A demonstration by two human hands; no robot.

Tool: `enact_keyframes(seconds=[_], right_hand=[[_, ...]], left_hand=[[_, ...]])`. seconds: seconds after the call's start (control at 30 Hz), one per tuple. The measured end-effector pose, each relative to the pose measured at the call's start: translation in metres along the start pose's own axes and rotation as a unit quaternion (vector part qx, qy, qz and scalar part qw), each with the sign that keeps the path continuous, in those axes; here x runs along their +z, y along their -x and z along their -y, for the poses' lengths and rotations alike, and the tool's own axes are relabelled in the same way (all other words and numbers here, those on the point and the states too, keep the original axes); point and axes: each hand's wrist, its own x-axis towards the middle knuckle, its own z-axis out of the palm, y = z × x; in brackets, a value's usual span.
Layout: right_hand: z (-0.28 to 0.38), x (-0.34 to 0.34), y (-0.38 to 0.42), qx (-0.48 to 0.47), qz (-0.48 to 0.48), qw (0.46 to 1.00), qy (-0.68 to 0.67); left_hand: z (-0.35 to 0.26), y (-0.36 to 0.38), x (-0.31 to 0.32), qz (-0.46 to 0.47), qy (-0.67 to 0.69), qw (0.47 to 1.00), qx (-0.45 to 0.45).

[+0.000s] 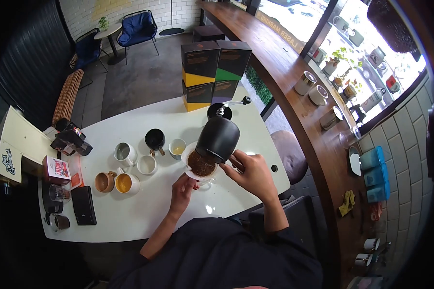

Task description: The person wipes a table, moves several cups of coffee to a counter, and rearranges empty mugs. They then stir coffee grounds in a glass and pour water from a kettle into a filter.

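Observation:
My right hand [250,176] is closed on a black pitcher-like vessel [219,137], tilted with its mouth down over a coffee dripper. Brown coffee grounds [201,164] fill the white filter [189,153] in the dripper. My left hand [181,192] pinches the dripper's near left side; the exact grip is partly hidden. Below it, part of a clear glass base [208,184] shows. Just beyond the vessel stands a hand coffee grinder [220,110] with a metal crank. A small cup of pale liquid [177,146] sits left of the dripper.
Several mugs, including a black mug [155,138] and an orange-lined mug [125,183], stand on the white table [115,226]. A black flat device [84,205] lies at left. Stacked boxes [200,60] rise at the far edge. A wooden counter [294,94] runs along the right.

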Motion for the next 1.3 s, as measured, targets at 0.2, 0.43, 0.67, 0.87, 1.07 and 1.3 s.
enact_keyframes(seconds=[0.2, 0.43, 0.67, 0.87, 1.07, 1.3], right_hand=[[-0.004, 0.002, 0.003, 0.007, -0.004, 1.000, -0.022], [-0.009, 0.005, 0.002, 0.003, 0.005, 0.999, -0.034], [-0.012, 0.007, 0.002, 0.003, 0.000, 0.999, -0.036], [-0.011, 0.007, 0.002, 0.007, -0.028, 0.997, -0.066], [-0.022, 0.005, 0.011, 0.142, -0.086, 0.969, -0.182], [-0.052, -0.016, 0.036, 0.252, -0.151, 0.802, -0.520]], left_hand=[[0.002, 0.000, 0.000, 0.003, 0.014, 1.000, -0.013], [-0.001, 0.000, -0.001, 0.008, 0.021, 0.999, -0.023], [-0.001, 0.001, 0.000, 0.003, 0.023, 0.999, -0.023], [0.001, 0.001, -0.001, 0.008, 0.027, 0.999, -0.022], [0.005, -0.001, -0.003, 0.018, 0.030, 0.999, -0.012], [0.004, 0.000, -0.004, 0.035, 0.062, 0.997, -0.019]])
